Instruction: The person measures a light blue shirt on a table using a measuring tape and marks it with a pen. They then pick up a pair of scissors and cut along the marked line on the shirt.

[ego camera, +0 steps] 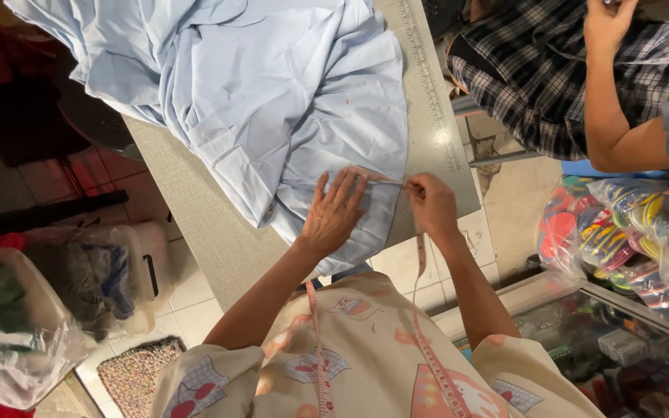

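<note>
Left hand (pixel 334 213) flat, fingers spread wide, pressing on the pale blue cloth (pixel 272 101) near its lower edge. Right hand (pixel 431 205) just beside, fingers pinched shut on the measuring tape (pixel 385 183). Tape stretched left to right between both hands, over the cloth's edge on the grey table (pixel 195 224), trailing down from the right fist.

blue fabric (pixel 272 93) cut off at top edge, co-worker's hand (pixel 609 23) cropped, ruler markings illegible

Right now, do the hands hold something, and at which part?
The right hand pinches a measuring tape near its end. The left hand presses the tape flat on the light blue cloth.
</note>
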